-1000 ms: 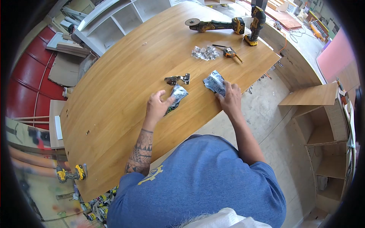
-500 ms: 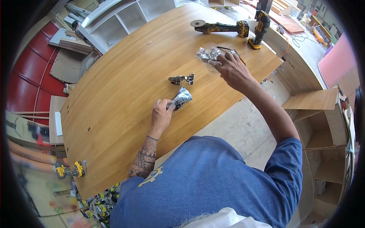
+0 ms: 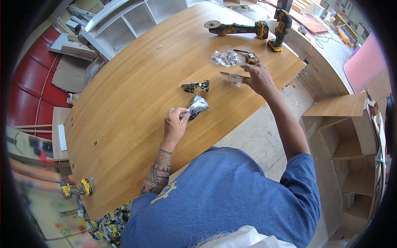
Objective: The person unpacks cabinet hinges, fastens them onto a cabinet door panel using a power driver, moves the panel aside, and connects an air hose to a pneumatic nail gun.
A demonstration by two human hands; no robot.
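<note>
1. Drawn back toward the body since the frame half a second ago, the right hand [image 3: 260,78] leaves more of the tape measure [image 3: 251,58] in view; the left hand [image 3: 175,125] has hardly shifted.
2. Right arm: it reaches forward past the worktop [image 3: 136,103] edge, elbow out to the side and bent, forearm slanting inward. The hand is palm down, one finger raised apart from the thumb.
3. Right grip: closed on one end of a small flat packet [image 3: 233,77], which points left above the worktop. Its details are blurred.
4. Left arm: elbow close to the torso, tattooed forearm angled forward, wrist nearly straight, fingers curled.
5. Left grip: thumb and fingers pinch the near end of a silvery bag [image 3: 199,103]; its wider end points away from the body.
6. A metal cabinet hinge [image 3: 195,86] lies just beyond this bag.
7. Farther off lie a clear plastic bag of metal parts [image 3: 226,58], beside the tape measure, and an angle grinder [image 3: 237,29].
</note>
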